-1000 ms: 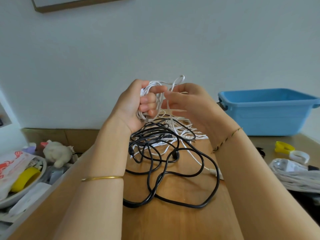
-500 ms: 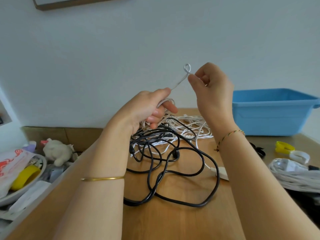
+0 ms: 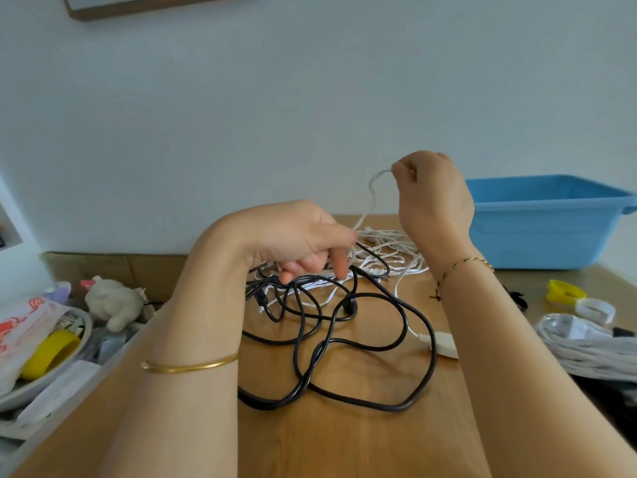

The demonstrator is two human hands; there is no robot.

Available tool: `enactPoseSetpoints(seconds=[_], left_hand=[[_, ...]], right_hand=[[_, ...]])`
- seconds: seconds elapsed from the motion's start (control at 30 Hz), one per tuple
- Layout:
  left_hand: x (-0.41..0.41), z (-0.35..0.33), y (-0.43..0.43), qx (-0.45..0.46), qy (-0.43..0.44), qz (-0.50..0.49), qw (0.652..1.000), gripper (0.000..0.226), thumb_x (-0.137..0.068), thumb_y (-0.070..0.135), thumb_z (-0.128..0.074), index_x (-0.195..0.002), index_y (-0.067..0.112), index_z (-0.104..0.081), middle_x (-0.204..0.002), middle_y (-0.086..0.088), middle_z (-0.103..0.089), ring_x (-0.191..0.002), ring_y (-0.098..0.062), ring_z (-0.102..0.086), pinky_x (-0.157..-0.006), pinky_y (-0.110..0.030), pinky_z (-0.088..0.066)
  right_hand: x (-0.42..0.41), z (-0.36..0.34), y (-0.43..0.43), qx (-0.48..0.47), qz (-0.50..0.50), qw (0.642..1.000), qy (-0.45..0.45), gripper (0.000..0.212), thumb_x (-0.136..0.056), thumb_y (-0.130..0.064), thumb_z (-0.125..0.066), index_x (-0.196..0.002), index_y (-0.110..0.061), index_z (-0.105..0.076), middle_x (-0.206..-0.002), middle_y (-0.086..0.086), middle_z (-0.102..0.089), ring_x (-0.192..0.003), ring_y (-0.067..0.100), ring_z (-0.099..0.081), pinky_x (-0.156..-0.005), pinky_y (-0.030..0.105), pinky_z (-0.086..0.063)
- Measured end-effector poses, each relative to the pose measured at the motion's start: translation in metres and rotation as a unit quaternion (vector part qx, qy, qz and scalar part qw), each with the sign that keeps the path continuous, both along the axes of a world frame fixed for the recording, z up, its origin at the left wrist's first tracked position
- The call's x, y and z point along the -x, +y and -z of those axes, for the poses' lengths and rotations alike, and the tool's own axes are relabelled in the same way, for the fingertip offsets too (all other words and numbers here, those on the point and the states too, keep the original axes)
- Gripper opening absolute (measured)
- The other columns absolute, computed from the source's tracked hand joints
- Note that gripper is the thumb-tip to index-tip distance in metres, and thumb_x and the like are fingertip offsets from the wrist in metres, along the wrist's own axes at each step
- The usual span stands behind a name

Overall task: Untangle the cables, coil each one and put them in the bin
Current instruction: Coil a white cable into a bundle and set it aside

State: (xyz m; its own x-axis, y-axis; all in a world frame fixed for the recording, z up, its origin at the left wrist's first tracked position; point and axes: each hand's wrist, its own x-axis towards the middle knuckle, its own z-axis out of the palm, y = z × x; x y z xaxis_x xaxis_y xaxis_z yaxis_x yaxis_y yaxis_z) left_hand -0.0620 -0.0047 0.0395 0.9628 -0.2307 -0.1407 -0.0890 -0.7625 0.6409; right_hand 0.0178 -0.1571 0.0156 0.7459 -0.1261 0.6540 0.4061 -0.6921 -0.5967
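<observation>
fingers of the right hand pinch a white cable loop right of centre; left hand curls into the tangle mid-frame, grip unclear. bin at right edge. cable looks light, limp, snag-prone: hold near its end.

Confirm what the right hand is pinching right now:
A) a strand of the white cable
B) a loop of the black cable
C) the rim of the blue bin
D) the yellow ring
A: the right hand is raised above the table, pinching a thin strand of the white cable that trails down to the tangled pile.
</observation>
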Motion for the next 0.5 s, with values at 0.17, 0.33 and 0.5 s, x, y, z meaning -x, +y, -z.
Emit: enactPoseSetpoints(seconds=[0.17, 0.33, 0.5], left_hand=[[0.001, -0.001, 0.002, 0.072, 0.001, 0.07, 0.995, 0.04, -0.097, 0.034, -0.046, -0.083, 0.005, -0.069, -0.043, 0.004, -0.033, -0.034, -0.008, -0.026, -0.038, -0.02, -0.035], [-0.003, -0.002, 0.005, 0.25, -0.027, 0.06, 0.966, 0.044, -0.096, 0.034, -0.043, -0.076, 0.008, -0.072, -0.041, 0.007, -0.026, -0.032, -0.005, -0.022, -0.035, -0.018, -0.031], [-0.015, 0.004, 0.009, 0.397, 0.011, -0.003, 0.918, 0.058, -0.101, 0.031, -0.033, -0.063, 0.01, -0.072, -0.036, 0.01, -0.024, -0.028, -0.001, -0.021, -0.032, -0.013, -0.028]], right_hand=[[-0.007, 0.008, -0.004, 0.036, 0.022, 0.999, 0.019, 0.016, -0.094, -0.015, -0.048, -0.101, -0.019, -0.061, -0.106, 0.005, -0.056, -0.077, 0.024, -0.049, -0.062, 0.03, -0.032], [-0.015, 0.021, -0.002, 0.162, -0.057, 0.979, 0.106, 0.016, -0.089, -0.018, -0.056, -0.095, -0.022, -0.07, -0.11, 0.004, -0.057, -0.097, 0.029, -0.055, -0.074, 0.034, -0.045], [0.001, 0.007, 0.004, 0.221, -0.146, 0.964, 0.009, 0.038, -0.081, -0.004, -0.052, -0.106, -0.028, -0.068, -0.118, -0.01, -0.062, -0.127, 0.018, -0.038, -0.101, 0.037, -0.027]])
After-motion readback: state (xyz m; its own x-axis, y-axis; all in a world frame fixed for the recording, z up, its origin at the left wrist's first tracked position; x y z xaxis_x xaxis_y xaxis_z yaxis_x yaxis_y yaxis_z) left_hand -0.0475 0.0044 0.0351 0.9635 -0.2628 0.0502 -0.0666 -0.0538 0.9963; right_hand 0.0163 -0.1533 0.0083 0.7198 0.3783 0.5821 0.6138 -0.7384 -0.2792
